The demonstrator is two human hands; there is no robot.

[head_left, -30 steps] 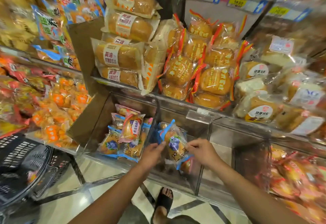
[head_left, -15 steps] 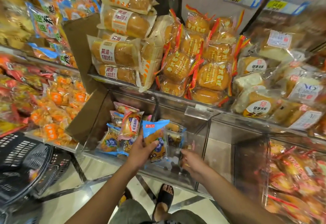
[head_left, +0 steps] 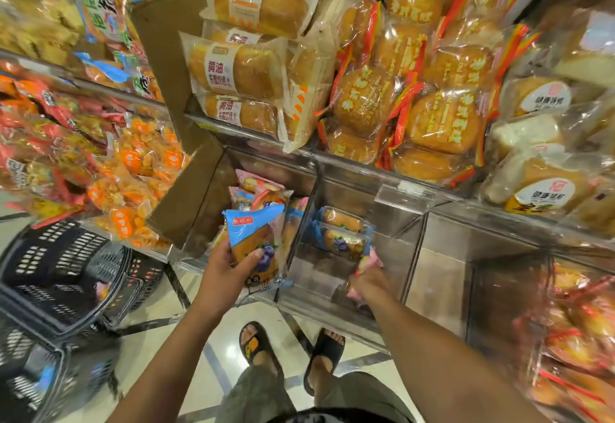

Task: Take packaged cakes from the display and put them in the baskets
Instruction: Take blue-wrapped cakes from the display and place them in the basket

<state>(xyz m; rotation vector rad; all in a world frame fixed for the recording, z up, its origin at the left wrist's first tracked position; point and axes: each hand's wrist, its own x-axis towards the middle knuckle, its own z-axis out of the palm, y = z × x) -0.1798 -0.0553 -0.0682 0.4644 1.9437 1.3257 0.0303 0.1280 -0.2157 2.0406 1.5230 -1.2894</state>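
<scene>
While the left hand [head_left: 223, 273] grips a blue cake packet [head_left: 256, 246], thumb laid across its front, the right hand [head_left: 367, 284] reaches low into the clear bin [head_left: 319, 303] beside it. A second earlier both hands met on this packet over the bin. It has since passed wholly to the left hand and been lifted clear, and the right hand has dropped back among the stock. A pink wrapper [head_left: 370, 258] shows at the right hand's fingertips, but blur hides whether the fingers have closed on it. Two more blue packets [head_left: 342, 234] lie just beyond that hand. The black baskets [head_left: 60, 273] stand well off to the left of the left hand, lower down, and the held packet is not yet over them. One cake thus appears secured and awaiting transfer, with a second pick seemingly under way.
</scene>
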